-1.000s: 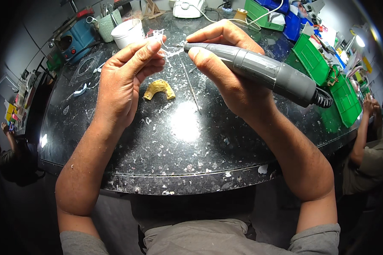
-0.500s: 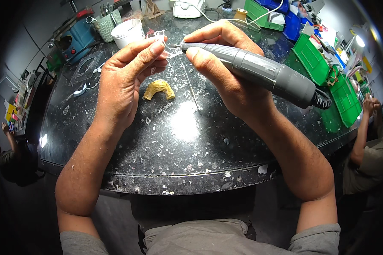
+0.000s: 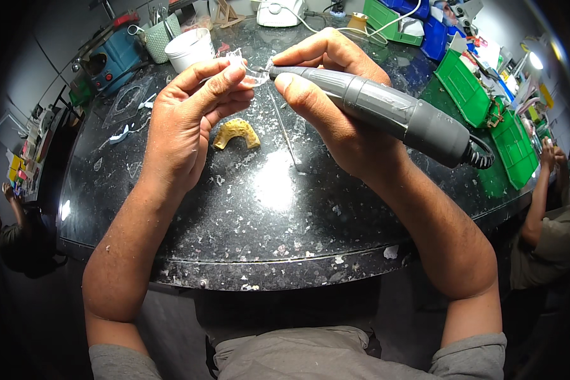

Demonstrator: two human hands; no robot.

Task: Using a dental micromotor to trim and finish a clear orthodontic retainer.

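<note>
My left hand (image 3: pixel 190 120) pinches a small clear plastic tray-shaped piece (image 3: pixel 250 69) between thumb and fingers, above the dark speckled worktop (image 3: pixel 266 215). My right hand (image 3: pixel 326 107) grips a thick grey rotary handpiece (image 3: pixel 392 114), its tip touching the clear piece. A black coiled cable leaves the handpiece's rear end at the right. Below my left hand a yellow arch-shaped dental cast (image 3: pixel 235 133) lies on the worktop. A thin metal rod (image 3: pixel 285 136) lies beside it.
A white cup (image 3: pixel 190 47), a mint tool holder (image 3: pixel 160 35) and a blue machine (image 3: pixel 111 57) stand at the back left. Green bins (image 3: pixel 487 107) and blue bins (image 3: pixel 434 31) line the right. White shavings litter the worktop. Other people are at both side edges.
</note>
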